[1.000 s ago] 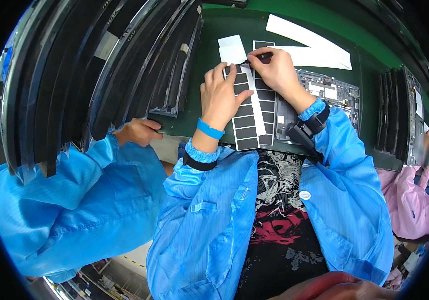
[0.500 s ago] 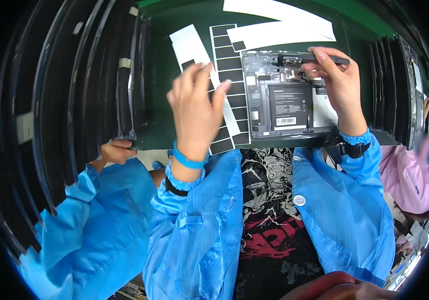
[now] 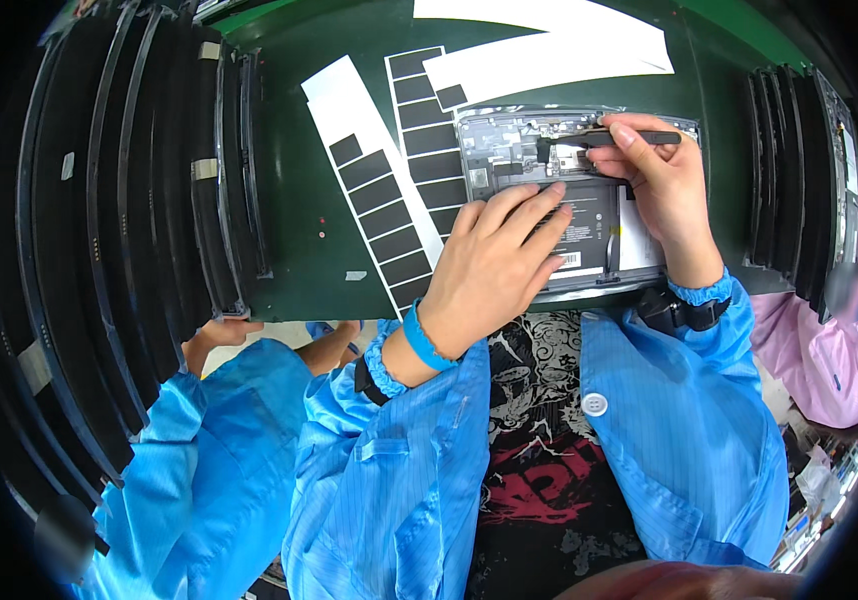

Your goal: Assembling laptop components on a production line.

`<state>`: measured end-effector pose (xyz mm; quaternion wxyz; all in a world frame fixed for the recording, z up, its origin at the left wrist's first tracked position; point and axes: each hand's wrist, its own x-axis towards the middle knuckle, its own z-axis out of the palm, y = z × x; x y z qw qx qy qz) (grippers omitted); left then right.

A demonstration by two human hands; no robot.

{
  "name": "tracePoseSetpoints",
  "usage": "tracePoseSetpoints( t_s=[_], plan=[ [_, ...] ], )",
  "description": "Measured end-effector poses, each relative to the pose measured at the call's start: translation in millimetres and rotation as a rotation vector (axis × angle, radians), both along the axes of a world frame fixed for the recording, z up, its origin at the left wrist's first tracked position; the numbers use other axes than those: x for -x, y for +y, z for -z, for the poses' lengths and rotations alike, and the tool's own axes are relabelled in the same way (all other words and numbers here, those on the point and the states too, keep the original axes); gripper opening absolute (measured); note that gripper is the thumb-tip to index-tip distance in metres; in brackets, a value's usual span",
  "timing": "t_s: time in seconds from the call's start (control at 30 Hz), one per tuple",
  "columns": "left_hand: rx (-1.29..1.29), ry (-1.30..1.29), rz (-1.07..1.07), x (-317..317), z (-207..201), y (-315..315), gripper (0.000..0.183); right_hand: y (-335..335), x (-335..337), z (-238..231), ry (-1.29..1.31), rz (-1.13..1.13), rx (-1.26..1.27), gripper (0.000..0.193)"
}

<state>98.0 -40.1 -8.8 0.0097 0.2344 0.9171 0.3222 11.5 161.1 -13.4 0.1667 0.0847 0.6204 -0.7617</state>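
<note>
An opened laptop base (image 3: 492, 148), its circuit board and dark battery (image 3: 585, 228) exposed, lies in front of me. My right hand (image 3: 671, 185) pinches black tweezers (image 3: 654, 138) over the board. At their tip is a small black piece (image 3: 543, 152), apparently a sticker; whether it touches the board I cannot tell. My left hand (image 3: 489, 262) rests palm down, fingers extended over the battery and lower left of the base, covering part of both. Left of the base lie two sheets of black rectangular stickers, one tilted (image 3: 379, 215) and one partly beneath it (image 3: 425, 120).
White paper strips (image 3: 549, 62) lie behind the base on the green table (image 3: 294, 190). Rows of upright dark panels (image 3: 154, 190) fill the left side, with more (image 3: 784, 170) at right. Another person's hand (image 3: 221, 332) is at the left table edge; a pink sleeve (image 3: 819, 350) shows at right.
My left hand has moved right from above the sticker sheets onto the laptop base. The tweezers have shifted slightly left and lower in the picture; the view has shifted a little too.
</note>
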Motion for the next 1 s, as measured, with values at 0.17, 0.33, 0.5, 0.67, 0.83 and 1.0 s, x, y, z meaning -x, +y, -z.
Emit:
tracePoseSetpoints(
  t_s=[0.17,0.33,0.5,0.67,0.83,1.0],
  plan=[
    [0.002,0.021,-0.008,0.0,2.6,2.9,0.043,3.7,2.7,5.8,0.006,0.000,-0.005,0.026],
    [-0.002,-0.001,-0.020,2.0,-2.1,3.8,0.045,3.4,2.1,6.9,0.023,-0.011,-0.003,0.027],
    [0.053,0.001,-0.086,7.7,-4.4,13.8,0.058,1.9,2.0,6.0,0.019,0.001,-0.028,0.027],
    [0.204,0.049,-0.134,5.8,0.8,27.6,0.071,4.5,0.3,13.1,0.051,0.001,0.000,0.027],
    [0.134,0.103,-0.194,5.2,3.3,28.2,0.074,-2.6,-1.2,10.4,0.172,0.070,0.025,0.028],
    [-0.134,0.159,-0.254,-3.4,-12.0,-1.9,0.052,-41.7,1.6,-26.4,0.350,-0.077,-0.194,0.028]
  ],
)
